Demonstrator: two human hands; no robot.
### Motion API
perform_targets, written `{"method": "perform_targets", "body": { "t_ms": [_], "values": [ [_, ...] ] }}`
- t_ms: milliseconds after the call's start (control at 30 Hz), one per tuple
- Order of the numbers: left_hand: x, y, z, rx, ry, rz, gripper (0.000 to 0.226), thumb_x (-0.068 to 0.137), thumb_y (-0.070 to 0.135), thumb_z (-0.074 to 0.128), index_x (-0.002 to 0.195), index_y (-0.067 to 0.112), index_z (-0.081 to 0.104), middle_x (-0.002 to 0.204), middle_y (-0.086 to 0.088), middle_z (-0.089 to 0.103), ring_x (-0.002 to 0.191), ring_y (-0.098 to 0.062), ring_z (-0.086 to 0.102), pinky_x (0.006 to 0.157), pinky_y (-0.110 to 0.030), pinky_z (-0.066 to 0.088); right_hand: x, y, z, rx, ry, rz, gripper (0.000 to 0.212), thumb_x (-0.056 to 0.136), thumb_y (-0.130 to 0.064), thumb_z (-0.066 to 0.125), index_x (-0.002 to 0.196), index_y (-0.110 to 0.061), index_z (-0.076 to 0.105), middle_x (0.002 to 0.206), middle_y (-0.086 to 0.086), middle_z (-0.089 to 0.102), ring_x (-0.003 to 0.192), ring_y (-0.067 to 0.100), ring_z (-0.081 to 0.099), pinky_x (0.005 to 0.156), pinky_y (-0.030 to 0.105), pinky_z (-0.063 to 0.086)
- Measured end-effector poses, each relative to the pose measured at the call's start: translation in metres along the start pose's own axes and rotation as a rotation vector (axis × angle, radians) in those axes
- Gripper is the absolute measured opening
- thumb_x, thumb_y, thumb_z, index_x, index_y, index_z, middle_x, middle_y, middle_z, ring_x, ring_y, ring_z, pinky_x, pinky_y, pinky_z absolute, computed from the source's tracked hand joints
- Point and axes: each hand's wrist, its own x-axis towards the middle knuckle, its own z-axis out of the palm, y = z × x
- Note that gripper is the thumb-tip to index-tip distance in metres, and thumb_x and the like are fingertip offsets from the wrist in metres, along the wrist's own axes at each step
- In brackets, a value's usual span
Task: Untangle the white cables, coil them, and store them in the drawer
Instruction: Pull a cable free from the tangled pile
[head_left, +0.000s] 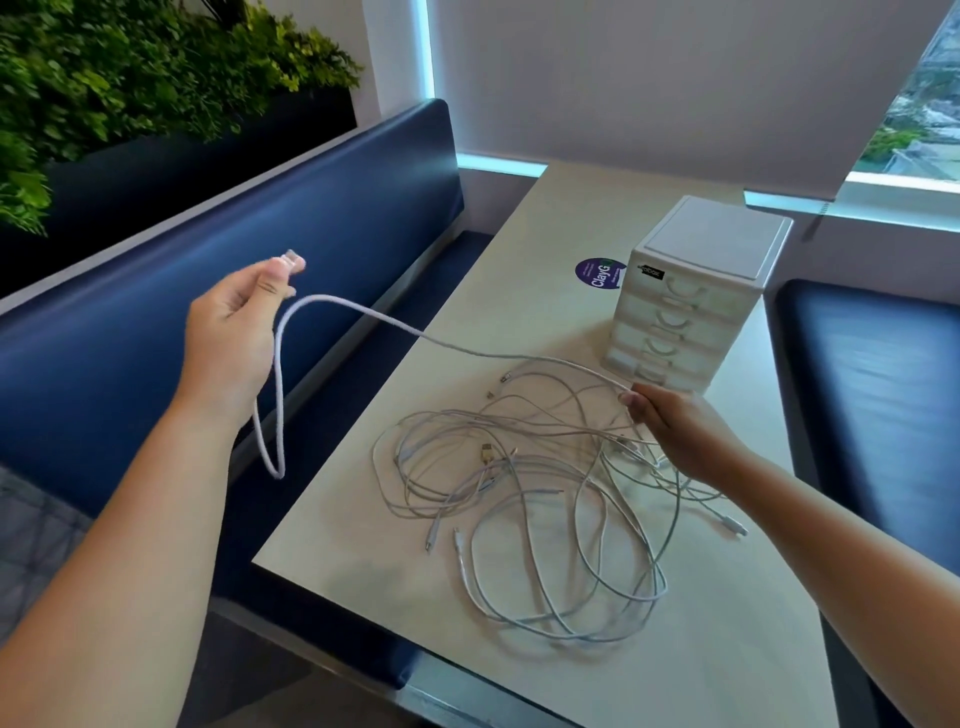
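While the left hand (234, 332) pinches one cable (363, 314) by its plug and the right hand (675, 431) grips it above the tangle (519, 499) on the table (727, 649), a hard pull could tighten knots below.

The person is working with bare hands: the left hand (234, 332) and the right hand (680, 431) are uncovered. The left forearm (130, 545) and right forearm (831, 530) are showing bare as far as the view reaches. Short thumbnails (267, 286) are showing.
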Motion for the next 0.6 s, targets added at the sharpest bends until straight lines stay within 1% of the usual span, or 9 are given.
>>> {"method": "perform_targets", "body": {
  "t_ms": [67,133,200,267,333,400,467,533,600],
  "values": [
    [0.003,0.0,-0.004,-0.02,0.093,-0.01,0.019,0.097,0.044,0.054,0.098,0.032,0.069,0.089,0.02,0.064,0.083,-0.01,0.066,0.083,-0.038,0.05,-0.002,0.007,-0.002,0.023,-0.015,0.045,0.039,0.096,-0.05,0.032,0.068,-0.025,0.046,0.062,-0.002,0.056,0.063,0.021,0.052,0.063,0.034,0.042],
    [0.004,0.004,-0.008,-0.066,0.156,-0.026,0.024,0.09,0.056,0.058,0.079,0.035,0.061,0.073,0.015,0.05,0.058,-0.008,0.045,0.058,-0.031,0.039,-0.005,0.01,-0.002,0.021,-0.047,0.078,0.037,0.097,-0.043,0.037,0.07,-0.021,0.05,0.062,-0.005,0.055,0.065,0.023,0.053,0.064,0.035,0.043],
    [0.001,0.008,-0.002,-0.062,0.099,-0.054,0.034,0.084,0.061,0.061,0.073,0.031,0.052,0.066,0.009,0.04,0.056,-0.008,0.032,0.055,-0.028,0.03,-0.005,0.007,-0.002,0.014,-0.074,0.07,0.036,0.098,-0.04,0.039,0.072,-0.017,0.052,0.06,-0.009,0.052,0.063,0.02,0.051,0.062,0.03,0.042],
    [-0.007,0.015,0.015,0.021,-0.042,-0.042,0.037,0.083,0.055,0.065,0.072,0.023,0.051,0.064,0.007,0.038,0.056,-0.011,0.032,0.059,-0.032,0.031,-0.002,-0.004,-0.003,0.004,-0.093,0.025,0.035,0.098,-0.041,0.039,0.072,-0.02,0.05,0.058,-0.009,0.049,0.061,0.016,0.048,0.06,0.022,0.039],
    [-0.021,0.02,0.04,0.125,-0.21,0.007,0.037,0.086,0.046,0.069,0.073,0.016,0.053,0.062,0.006,0.041,0.055,-0.01,0.034,0.057,-0.031,0.031,0.003,-0.022,-0.005,0.016,-0.087,-0.045,0.036,0.098,-0.047,0.037,0.071,-0.024,0.047,0.059,-0.008,0.049,0.06,0.012,0.047,0.059,0.026,0.038],
    [-0.036,0.024,0.067,0.176,-0.377,0.034,0.024,0.086,0.042,0.07,0.077,0.022,0.061,0.069,0.009,0.055,0.059,-0.004,0.046,0.058,-0.024,0.038,0.008,-0.041,-0.009,0.036,-0.058,-0.116,0.037,0.094,-0.053,0.032,0.071,-0.027,0.046,0.061,-0.006,0.052,0.061,0.015,0.049,0.059,0.031,0.039],
    [-0.05,0.024,0.09,0.139,-0.556,0.001,0.016,0.083,0.046,0.071,0.088,0.031,0.068,0.086,0.016,0.067,0.078,0.007,0.058,0.072,-0.014,0.045,0.011,-0.058,-0.012,0.067,-0.028,-0.172,0.035,0.094,-0.051,0.032,0.071,-0.027,0.046,0.061,-0.004,0.053,0.06,0.016,0.049,0.06,0.033,0.04],
    [-0.06,0.019,0.107,0.118,-0.705,-0.056,0.029,0.079,0.052,0.071,0.1,0.031,0.071,0.099,0.017,0.07,0.096,0.006,0.062,0.089,-0.019,0.047,0.014,-0.07,-0.014,0.076,0.008,-0.218,0.034,0.095,-0.047,0.035,0.073,-0.025,0.049,0.059,-0.004,0.053,0.058,0.015,0.048,0.059,0.031,0.039],
    [-0.067,0.016,0.119,0.177,-0.782,-0.063,0.024,0.085,0.048,0.069,0.095,0.027,0.073,0.09,0.013,0.072,0.089,-0.003,0.064,0.085,-0.025,0.047,0.016,-0.076,-0.016,0.065,0.035,-0.236,0.035,0.097,-0.044,0.038,0.075,-0.021,0.052,0.057,-0.004,0.052,0.057,0.016,0.048,0.057,0.03,0.036]
  ]
}}
